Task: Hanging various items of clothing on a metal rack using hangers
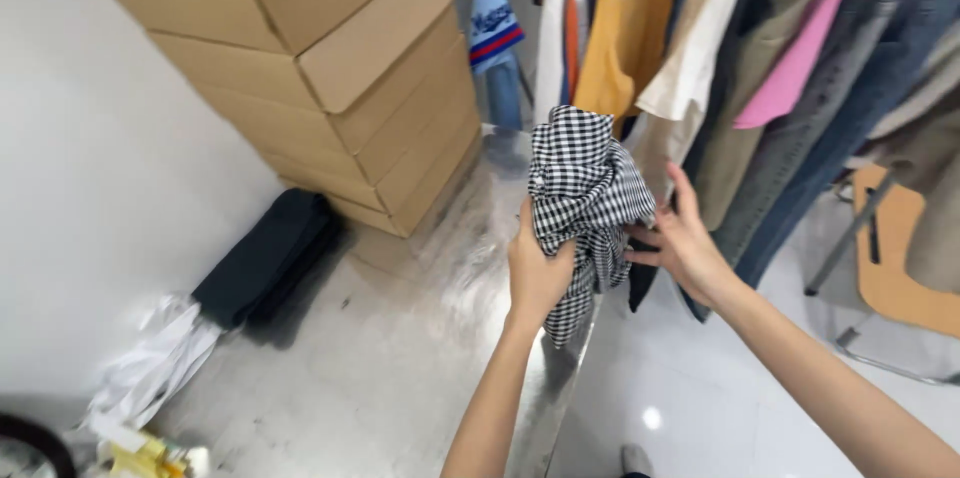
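A black-and-white checked garment (583,178) is bunched up in the air above the edge of a shiny metal table (400,358). My left hand (538,273) grips its lower left part, fingers closed into the cloth. My right hand (682,238) touches the garment's right side with fingers spread, close to the hanging clothes.
A tall stack of flat cardboard boxes (330,68) stands at the table's far end. Folded black cloth (265,258) and white plastic wrapping (150,363) lie at the left. A rack of hanging clothes (760,58) fills the right, with an orange chair (895,258) behind it.
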